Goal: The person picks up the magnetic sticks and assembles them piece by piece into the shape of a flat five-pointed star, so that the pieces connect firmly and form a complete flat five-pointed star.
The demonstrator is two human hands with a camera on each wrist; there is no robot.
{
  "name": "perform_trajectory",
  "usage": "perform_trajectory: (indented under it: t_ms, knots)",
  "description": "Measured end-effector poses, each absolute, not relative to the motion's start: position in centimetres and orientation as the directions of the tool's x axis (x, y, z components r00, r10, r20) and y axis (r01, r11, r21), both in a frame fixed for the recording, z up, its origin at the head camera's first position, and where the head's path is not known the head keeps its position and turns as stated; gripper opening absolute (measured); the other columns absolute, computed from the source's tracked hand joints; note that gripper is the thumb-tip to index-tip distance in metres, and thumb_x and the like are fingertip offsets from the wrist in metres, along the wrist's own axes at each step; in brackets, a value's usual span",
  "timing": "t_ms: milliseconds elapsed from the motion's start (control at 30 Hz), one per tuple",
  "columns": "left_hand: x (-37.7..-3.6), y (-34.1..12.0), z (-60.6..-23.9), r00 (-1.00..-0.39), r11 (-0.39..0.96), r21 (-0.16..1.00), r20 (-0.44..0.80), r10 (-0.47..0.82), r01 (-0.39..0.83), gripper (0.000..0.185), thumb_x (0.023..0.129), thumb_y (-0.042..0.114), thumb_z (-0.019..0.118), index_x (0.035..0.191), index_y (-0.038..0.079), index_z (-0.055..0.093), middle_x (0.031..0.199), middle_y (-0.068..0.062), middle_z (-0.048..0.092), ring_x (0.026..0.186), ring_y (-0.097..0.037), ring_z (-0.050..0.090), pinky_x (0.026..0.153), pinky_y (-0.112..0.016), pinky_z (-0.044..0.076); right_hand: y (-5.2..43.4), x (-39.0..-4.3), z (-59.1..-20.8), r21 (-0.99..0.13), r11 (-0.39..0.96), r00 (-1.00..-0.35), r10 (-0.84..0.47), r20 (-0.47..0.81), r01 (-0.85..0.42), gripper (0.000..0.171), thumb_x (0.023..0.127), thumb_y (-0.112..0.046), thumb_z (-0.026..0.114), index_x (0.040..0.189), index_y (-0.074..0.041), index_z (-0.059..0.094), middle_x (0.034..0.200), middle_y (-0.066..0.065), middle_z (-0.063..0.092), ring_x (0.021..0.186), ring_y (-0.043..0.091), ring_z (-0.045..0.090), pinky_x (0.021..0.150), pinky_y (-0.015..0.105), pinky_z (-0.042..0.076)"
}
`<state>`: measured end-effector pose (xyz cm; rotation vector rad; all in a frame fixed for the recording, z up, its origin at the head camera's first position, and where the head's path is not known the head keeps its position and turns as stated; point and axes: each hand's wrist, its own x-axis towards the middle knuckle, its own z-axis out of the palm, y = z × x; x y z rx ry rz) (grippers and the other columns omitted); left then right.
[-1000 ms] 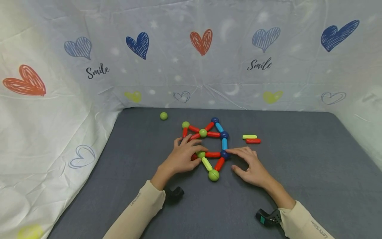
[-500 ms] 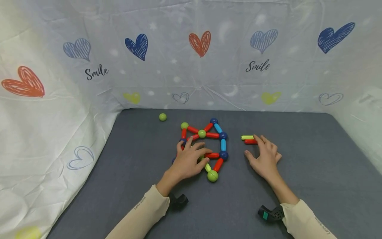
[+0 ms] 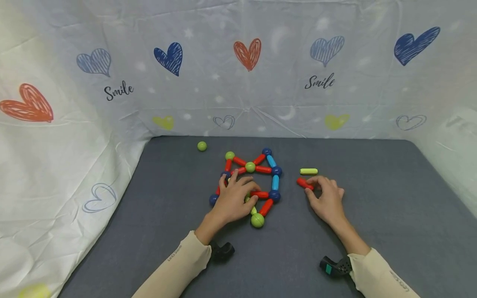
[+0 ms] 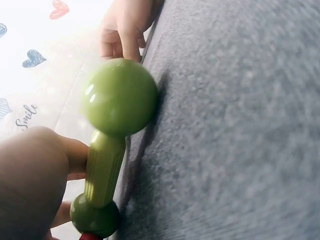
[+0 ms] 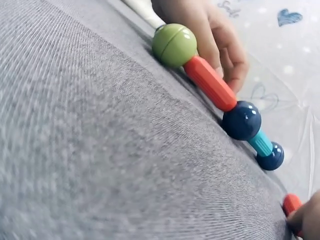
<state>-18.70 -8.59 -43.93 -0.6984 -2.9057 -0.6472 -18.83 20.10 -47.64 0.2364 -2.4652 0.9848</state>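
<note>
The right hand (image 3: 326, 199) pinches a red magnetic stick (image 3: 304, 183) at its fingertips, the stick's free end pointing away to the hand's left. Just beyond those fingertips lies a yellow-green stick (image 3: 309, 171), apart from the red one. The left hand (image 3: 234, 198) lies with loosely curled fingers on the near left part of a flat stick-and-ball figure (image 3: 261, 169); whether it grips a piece cannot be told. By its thumb, a yellow-green stick runs down to a large green ball (image 3: 257, 220), the nearest corner of the figure; a dark blue ball (image 3: 213, 200) shows at the hand's outer edge. A loose green ball (image 3: 202, 145) sits well beyond the left hand. Everything rests on a grey mat (image 3: 372, 231). The backdrop cloth (image 3: 238, 95) behind carries hearts and the word "Smile" twice. Small print runs along the left sleeve (image 3: 175, 265), too small to read.
</note>
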Motion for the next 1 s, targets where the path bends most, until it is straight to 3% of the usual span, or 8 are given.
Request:
perform_trajectory:
  t_ms: [167,467,1000]
  knots:
    - [-18.74,-8.57,-44.17,-0.892,0.807,0.38,0.203,0.405,0.453,0.012,0.1,0.029,0.061,0.107,0.028,0.071,0.146,-0.004,0.059,0.153,-0.046,0.027,0.117,-0.075,0.006,19.64,-18.61,-47.68,-0.552,0.74,-0.879,-0.11,0.465,-0.384,0.03,0.087,-0.001,0.075,0.117,-0.004,0.072,0.102,0.015,0.069,0.086,0.026,0.048,0.074,0.04,0.021]
    - [-18.73,-8.59,-44.34,-0.887,0.804,0.376,0.215,0.408,0.461,0.012,0.099,0.028,0.061,0.106,0.027,0.07,0.142,-0.003,0.062,0.153,-0.046,0.027,0.117,-0.075,0.006,19.23,-18.3,-47.68,-0.54,0.636,-0.825,-0.318,0.467,-0.551,0.03,0.087,-0.003,0.076,0.114,-0.017,0.076,0.105,0.004,0.068,0.092,0.018,0.047,0.076,0.036,0.02]
    - [-18.82,-8.45,-44.35,-0.888,0.818,0.346,0.198,0.416,0.46,0.013,0.1,0.031,0.061,0.109,0.029,0.069,0.139,-0.001,0.064,0.154,-0.045,0.026,0.117,-0.075,0.006,19.08,-18.17,-47.66,-0.554,0.621,-0.826,-0.328,0.459,-0.554,0.03,0.089,-0.007,0.076,0.117,-0.019,0.076,0.105,0.001,0.068,0.09,0.014,0.047,0.075,0.034,0.02]
